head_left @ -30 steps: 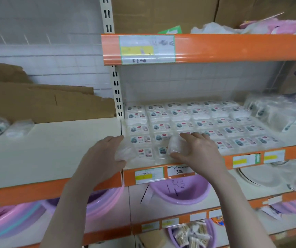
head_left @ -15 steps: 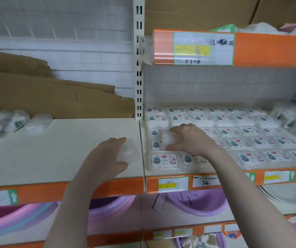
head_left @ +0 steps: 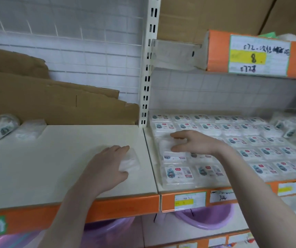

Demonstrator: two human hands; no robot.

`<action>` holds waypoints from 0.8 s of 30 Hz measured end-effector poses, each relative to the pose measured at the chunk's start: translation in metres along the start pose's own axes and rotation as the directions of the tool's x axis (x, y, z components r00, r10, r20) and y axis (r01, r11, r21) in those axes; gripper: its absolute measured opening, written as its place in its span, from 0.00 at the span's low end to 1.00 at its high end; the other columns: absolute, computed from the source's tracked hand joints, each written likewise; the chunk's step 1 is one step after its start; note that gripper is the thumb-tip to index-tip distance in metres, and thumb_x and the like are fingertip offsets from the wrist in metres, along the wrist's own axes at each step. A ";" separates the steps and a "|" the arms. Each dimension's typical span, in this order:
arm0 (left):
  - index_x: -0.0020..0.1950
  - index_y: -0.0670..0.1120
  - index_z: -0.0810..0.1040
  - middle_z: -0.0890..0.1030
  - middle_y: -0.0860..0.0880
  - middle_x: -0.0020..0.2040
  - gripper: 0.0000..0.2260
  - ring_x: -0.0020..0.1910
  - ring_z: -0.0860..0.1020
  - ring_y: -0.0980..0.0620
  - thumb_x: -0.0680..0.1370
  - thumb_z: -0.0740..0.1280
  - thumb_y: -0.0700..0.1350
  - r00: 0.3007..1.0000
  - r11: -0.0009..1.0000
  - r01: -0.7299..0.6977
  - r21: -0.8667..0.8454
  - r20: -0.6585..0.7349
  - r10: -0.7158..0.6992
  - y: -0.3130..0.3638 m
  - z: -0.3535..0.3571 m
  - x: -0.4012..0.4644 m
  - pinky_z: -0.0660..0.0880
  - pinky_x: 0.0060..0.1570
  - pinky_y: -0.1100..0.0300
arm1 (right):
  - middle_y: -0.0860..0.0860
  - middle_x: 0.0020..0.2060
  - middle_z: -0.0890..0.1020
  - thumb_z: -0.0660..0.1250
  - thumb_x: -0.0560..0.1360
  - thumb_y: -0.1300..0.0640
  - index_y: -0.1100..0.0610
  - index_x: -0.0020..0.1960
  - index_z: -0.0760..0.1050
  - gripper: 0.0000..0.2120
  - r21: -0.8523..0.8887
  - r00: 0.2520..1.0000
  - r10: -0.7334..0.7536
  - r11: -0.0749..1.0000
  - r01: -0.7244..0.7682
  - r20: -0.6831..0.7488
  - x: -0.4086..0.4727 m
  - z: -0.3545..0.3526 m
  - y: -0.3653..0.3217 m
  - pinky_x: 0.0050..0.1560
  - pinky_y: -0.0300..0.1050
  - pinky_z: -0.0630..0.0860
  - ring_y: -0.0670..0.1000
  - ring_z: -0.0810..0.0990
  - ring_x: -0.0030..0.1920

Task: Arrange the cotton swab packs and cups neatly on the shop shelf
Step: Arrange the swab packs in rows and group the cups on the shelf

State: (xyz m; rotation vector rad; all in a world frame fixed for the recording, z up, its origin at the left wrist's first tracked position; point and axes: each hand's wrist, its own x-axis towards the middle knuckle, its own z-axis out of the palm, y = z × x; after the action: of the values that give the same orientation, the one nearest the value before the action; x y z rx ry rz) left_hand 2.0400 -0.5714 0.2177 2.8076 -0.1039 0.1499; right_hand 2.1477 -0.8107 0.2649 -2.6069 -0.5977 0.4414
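Your left hand [head_left: 108, 167] is curling round a loose pack [head_left: 130, 161] on the bare left shelf [head_left: 54, 158], near the seam; it could slide off the front edge. Farther in, your right hand [head_left: 193, 142] is pinching a second pack [head_left: 166, 145] above the rows [head_left: 233, 138]; dropping it crooked is risking disturbing them.

left shelf board [head_left: 45, 158] mostly bare, wide room for a hand btwn the loose bags [head_left: 4, 126] at far left and the upright post [head_left: 146, 86]. cardboard [head_left: 54, 102] blocks the back. right shelf board [head_left: 151, 158] packed w/ swab packs [head_left: 233, 140] in rows, only a thin strip free by the seam. upper shelf [head_left: 251, 54] limits headroom on the right.
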 end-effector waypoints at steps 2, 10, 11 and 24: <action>0.76 0.51 0.56 0.63 0.54 0.73 0.31 0.70 0.62 0.53 0.75 0.65 0.48 1.000 1.000 -0.016 0.001 0.010 0.016 -0.002 0.002 0.001 0.62 0.67 0.60 | 0.49 0.72 0.64 0.68 0.74 0.49 0.54 0.74 0.60 0.32 -0.037 0.999 0.019 0.999 -0.018 0.027 0.003 -0.002 0.003 0.59 0.42 0.72 0.48 0.68 0.67; 0.76 0.51 0.55 0.62 0.54 0.73 0.30 0.71 0.61 0.54 0.76 0.64 0.48 0.999 0.999 -0.041 0.022 0.019 0.040 -0.003 -0.001 0.004 0.60 0.68 0.61 | 0.49 0.55 0.71 0.78 0.62 0.56 0.53 0.62 0.72 0.30 -0.264 0.906 -0.275 0.945 0.193 -0.322 -0.006 0.018 0.007 0.56 0.41 0.67 0.50 0.70 0.57; 0.76 0.51 0.55 0.62 0.54 0.73 0.30 0.72 0.60 0.54 0.76 0.64 0.48 0.999 0.999 -0.041 0.020 0.025 0.041 -0.002 0.000 0.004 0.60 0.68 0.61 | 0.49 0.55 0.72 0.78 0.62 0.58 0.53 0.61 0.73 0.29 -0.303 0.870 -0.332 0.926 0.227 -0.365 -0.009 0.023 0.012 0.56 0.42 0.68 0.50 0.70 0.57; 0.76 0.52 0.56 0.63 0.53 0.73 0.30 0.71 0.62 0.52 0.76 0.65 0.48 1.000 1.000 -0.009 -0.014 0.029 0.010 0.009 0.006 0.013 0.62 0.67 0.58 | 0.45 0.50 0.80 0.74 0.64 0.57 0.54 0.53 0.79 0.17 -0.196 0.785 -0.488 0.873 0.447 -0.382 -0.056 0.032 0.048 0.55 0.39 0.71 0.43 0.76 0.53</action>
State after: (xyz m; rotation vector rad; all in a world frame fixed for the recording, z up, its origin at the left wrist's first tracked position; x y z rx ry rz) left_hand 2.0529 -0.5829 0.2165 2.7965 -0.1244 0.1105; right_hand 2.1034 -0.8663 0.2264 -2.3973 -1.0865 -0.3143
